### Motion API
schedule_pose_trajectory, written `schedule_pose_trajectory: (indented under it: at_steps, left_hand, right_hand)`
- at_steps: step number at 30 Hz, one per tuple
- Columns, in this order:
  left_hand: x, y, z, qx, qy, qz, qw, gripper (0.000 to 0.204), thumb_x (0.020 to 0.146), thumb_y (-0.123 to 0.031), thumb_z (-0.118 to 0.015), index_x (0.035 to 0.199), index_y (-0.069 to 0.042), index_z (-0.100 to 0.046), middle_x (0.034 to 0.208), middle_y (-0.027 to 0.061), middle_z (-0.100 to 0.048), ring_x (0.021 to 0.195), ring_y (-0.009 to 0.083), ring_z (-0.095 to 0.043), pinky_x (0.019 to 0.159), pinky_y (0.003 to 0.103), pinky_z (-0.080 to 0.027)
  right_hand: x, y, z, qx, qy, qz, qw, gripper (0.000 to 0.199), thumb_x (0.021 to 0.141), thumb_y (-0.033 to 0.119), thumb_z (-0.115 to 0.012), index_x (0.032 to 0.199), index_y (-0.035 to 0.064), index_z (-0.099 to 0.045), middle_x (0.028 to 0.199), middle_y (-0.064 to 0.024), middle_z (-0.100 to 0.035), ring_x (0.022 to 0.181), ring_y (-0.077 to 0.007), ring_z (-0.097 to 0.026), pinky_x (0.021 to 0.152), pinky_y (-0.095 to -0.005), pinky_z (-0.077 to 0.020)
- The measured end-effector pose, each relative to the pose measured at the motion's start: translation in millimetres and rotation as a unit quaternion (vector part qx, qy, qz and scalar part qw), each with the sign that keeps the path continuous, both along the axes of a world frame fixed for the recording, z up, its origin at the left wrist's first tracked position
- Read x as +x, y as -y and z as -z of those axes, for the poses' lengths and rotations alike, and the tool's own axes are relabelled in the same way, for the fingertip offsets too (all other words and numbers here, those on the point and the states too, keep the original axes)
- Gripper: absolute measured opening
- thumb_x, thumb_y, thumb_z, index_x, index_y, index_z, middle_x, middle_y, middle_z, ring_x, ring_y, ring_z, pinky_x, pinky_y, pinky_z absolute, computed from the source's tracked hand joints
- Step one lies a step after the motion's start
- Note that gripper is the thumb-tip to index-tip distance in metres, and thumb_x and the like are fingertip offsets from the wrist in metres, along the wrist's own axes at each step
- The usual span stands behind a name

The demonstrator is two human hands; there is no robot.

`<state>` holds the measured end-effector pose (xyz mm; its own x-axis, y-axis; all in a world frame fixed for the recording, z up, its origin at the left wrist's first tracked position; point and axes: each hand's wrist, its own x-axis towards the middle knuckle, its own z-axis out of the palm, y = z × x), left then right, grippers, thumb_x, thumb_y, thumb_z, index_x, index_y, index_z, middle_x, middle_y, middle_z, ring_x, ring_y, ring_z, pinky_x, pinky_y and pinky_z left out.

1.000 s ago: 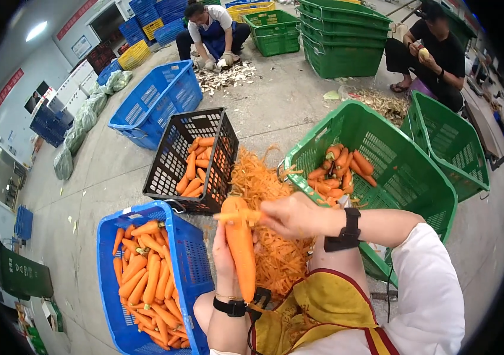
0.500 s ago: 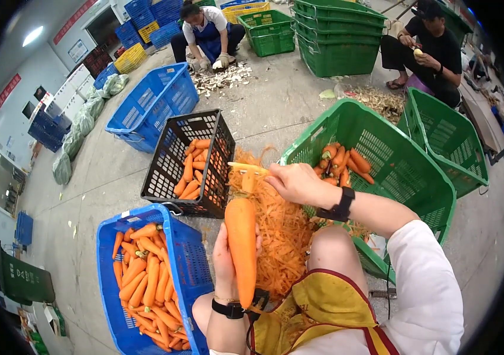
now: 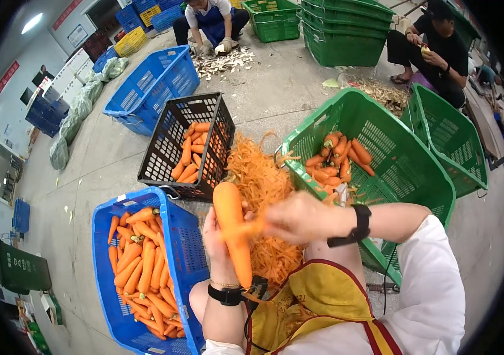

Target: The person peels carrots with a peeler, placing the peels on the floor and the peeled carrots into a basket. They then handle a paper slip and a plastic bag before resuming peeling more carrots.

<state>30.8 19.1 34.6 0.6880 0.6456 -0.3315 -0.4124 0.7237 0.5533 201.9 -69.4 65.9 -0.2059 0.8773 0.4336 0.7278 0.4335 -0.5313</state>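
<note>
A large carrot [image 3: 230,216], thick end up, is gripped in my left hand [image 3: 213,238], with the fingers wrapped round it from behind. Across its middle lies a peeler [image 3: 245,229], orange-yellow and smeared by motion. My right hand [image 3: 302,218], also blurred, is closed on the peeler's handle. Beneath both hands a large heap of carrot peelings [image 3: 261,171] covers the floor. A thin strip of peel hangs by the carrot's lower tip, near my left wrist.
A blue crate [image 3: 190,251] full of carrots stands at my left. Beyond it is a black crate [image 3: 169,168] with some carrots. At my right a green crate [image 3: 408,157] holds more carrots. Two people work farther off, beside scattered scraps [image 3: 225,64]. A blue crate [image 3: 172,80] stands farther back.
My right hand has brought the peeler from beyond the carrot's top down toward me, onto the carrot's middle. The left hand and carrot have shifted slightly left. The whole view has tilted down a little.
</note>
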Motion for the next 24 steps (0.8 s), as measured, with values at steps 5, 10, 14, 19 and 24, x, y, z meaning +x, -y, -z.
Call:
schedule_pose_trajectory:
  at_steps: [5, 10, 14, 19, 24]
  left_hand:
    - [1, 0, -1, -0.082, 0.118, 0.052, 0.988, 0.046, 0.098, -0.040, -0.031, 0.115, 0.000, -0.047, 0.093, 0.0135, -0.052, 0.074, 0.0213, -0.049, 0.057, 0.029, -0.044]
    - [0, 0, 1, -0.092, 0.081, 0.008, 0.992, 0.049, 0.097, -0.043, -0.031, 0.115, -0.001, -0.049, 0.093, 0.0119, -0.053, 0.075, 0.0213, -0.049, 0.057, 0.029, -0.045]
    - [0, -2, 4, -0.094, 0.180, 0.069, 0.977, 0.047, 0.096, -0.045, -0.035, 0.114, -0.004, -0.051, 0.092, 0.0131, -0.055, 0.079, 0.0231, -0.053, 0.059, 0.032, -0.047]
    - [-1, 3, 1, 0.005, 0.000, -0.038, 0.999, 0.048, 0.096, -0.046, -0.035, 0.113, -0.005, -0.052, 0.092, 0.0143, -0.060, 0.073, 0.0237, -0.058, 0.060, 0.035, -0.049]
    - [3, 3, -1, -0.054, 0.030, 0.002, 0.998, 0.051, 0.096, -0.049, -0.033, 0.105, -0.002, -0.051, 0.087, 0.0105, -0.053, 0.071, 0.0196, -0.051, 0.051, 0.028, -0.046]
  right_hand:
    - [8, -12, 9, 0.026, 0.051, 0.146, 0.988, 0.008, 0.080, 0.015, -0.060, 0.081, 0.0081, -0.055, 0.061, -0.0121, -0.055, 0.052, -0.0314, -0.057, 0.045, -0.0390, -0.0457]
    - [-9, 10, 16, 0.074, -0.027, -0.102, 0.992, 0.013, 0.079, 0.020, -0.062, 0.083, 0.0088, -0.057, 0.058, -0.0092, -0.053, 0.049, -0.0281, -0.056, 0.044, -0.0378, -0.0461]
    - [6, -8, 29, 0.041, 0.033, 0.131, 0.990, 0.015, 0.082, 0.023, -0.061, 0.082, 0.0096, -0.056, 0.060, -0.0117, -0.054, 0.050, -0.0308, -0.057, 0.043, -0.0381, -0.0452]
    - [-1, 5, 24, 0.023, -0.008, -0.056, 0.998, 0.019, 0.085, 0.026, -0.060, 0.078, 0.0098, -0.053, 0.061, -0.0105, -0.056, 0.057, -0.0315, -0.060, 0.048, -0.0402, -0.0489]
    - [2, -7, 20, 0.009, -0.075, 0.057, 0.996, 0.020, 0.089, 0.023, -0.056, 0.081, 0.0054, -0.051, 0.066, -0.0159, -0.057, 0.060, -0.0332, -0.060, 0.052, -0.0423, -0.0490]
